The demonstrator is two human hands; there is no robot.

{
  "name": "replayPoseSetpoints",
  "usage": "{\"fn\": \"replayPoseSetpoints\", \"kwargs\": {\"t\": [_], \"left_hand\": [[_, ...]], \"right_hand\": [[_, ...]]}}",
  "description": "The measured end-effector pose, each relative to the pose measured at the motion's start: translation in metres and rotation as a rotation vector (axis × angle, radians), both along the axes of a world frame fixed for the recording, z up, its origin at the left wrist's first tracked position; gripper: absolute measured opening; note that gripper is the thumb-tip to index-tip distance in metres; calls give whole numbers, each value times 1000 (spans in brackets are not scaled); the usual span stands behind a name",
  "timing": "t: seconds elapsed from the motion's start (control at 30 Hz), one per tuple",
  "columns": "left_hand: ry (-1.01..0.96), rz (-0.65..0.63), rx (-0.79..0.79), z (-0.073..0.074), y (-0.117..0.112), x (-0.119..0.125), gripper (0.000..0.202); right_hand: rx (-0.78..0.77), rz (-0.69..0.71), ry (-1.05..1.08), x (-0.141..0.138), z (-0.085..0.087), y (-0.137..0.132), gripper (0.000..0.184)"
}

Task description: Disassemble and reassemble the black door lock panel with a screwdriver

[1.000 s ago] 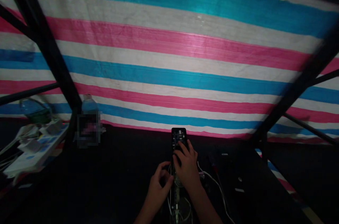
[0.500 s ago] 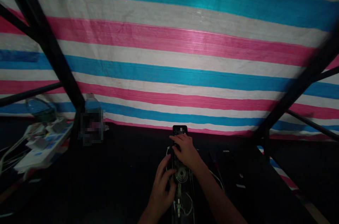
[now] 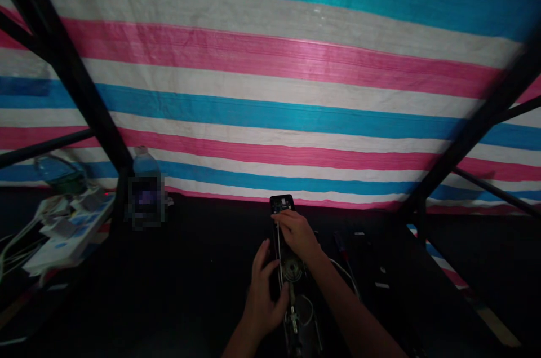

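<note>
Tarpaulin [image 3: 270, 104]: woven plastic, creased, slight sheen. Device housing [image 3: 281, 204]: glossy black plastic. Frame bars [image 3: 80, 76]: matt black metal.

A long black device housing [image 3: 281, 204] lies lengthwise on the dark table [image 3: 203, 284], low in the frame at centre, its far end pointing up the picture and its near end running out past the bottom edge. The far end shows small coloured components. Further down sits a round metal mechanism [image 3: 291, 269], with a metal rod [image 3: 292, 313] below it and a loop of white wire [image 3: 306, 313] beside the rod. A thin white wire [image 3: 278, 248] runs along the housing's left edge. The right hand [image 3: 298, 234] lies over the upper part, and the left hand [image 3: 264, 304] is curved beside the lower left edge.
</note>
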State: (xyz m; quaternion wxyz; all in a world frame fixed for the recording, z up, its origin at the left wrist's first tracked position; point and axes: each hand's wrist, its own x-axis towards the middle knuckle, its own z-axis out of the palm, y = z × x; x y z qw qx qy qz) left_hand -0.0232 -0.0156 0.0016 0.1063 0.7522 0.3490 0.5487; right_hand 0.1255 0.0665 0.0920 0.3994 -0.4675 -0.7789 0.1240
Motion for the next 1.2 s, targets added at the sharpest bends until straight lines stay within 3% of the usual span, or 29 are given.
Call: {"fn": "replayPoseSetpoints", "kwargs": {"t": [0.2, 0.43, 0.77, 1.2], "left_hand": [[-48, -66, -392, -1, 8, 2, 53], [-152, -218, -680, 6, 8, 2, 58], [-166, -213, -711, 6, 12, 1, 68], [-162, -175, -574, -3, 13, 2, 66]], "right_hand": [[-3, -110, -75, 3, 2, 7, 19], [5, -151, -191, 1, -8, 14, 16], [-15, -216, -198, -6, -5, 8, 16], [10, -234, -99, -5, -12, 4, 16]]}}
